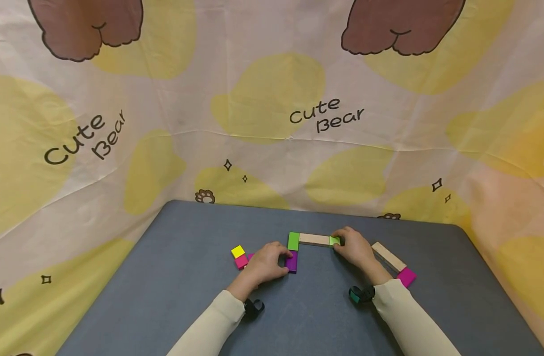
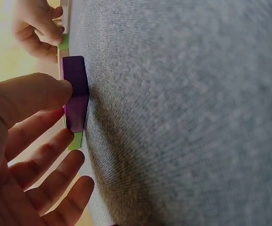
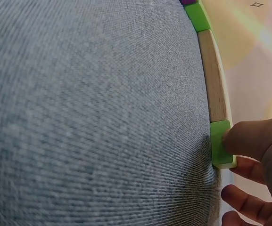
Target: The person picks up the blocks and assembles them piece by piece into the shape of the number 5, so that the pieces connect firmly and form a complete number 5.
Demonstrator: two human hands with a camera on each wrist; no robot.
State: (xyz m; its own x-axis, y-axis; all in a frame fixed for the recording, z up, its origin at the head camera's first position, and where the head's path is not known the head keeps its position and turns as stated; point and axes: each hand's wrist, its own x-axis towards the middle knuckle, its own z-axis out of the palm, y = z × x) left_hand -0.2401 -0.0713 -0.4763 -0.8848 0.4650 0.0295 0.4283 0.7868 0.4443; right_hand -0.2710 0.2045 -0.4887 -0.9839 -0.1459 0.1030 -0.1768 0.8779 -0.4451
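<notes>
My left hand (image 1: 266,262) pinches a purple block (image 1: 292,263) between thumb and index finger, its other fingers loosely spread in the left wrist view. Beyond the purple block, in line with it, lies a green block (image 1: 293,241). From there a long plain wooden block (image 1: 314,240) runs to the right. At its far end sits a second green block (image 1: 335,241), which my right hand (image 1: 355,248) holds with thumb and fingers. The right wrist view shows the thumb on the face of this green block (image 3: 220,143), its end against the wooden block (image 3: 213,77).
To the left of my left hand are a yellow block (image 1: 238,251) and a pinkish-red block (image 1: 241,262), with a magenta piece partly hidden. Right of my right forearm lie another wooden block (image 1: 389,256) and a magenta block (image 1: 406,277). A printed cloth (image 1: 263,109) hangs behind the grey table (image 1: 183,237).
</notes>
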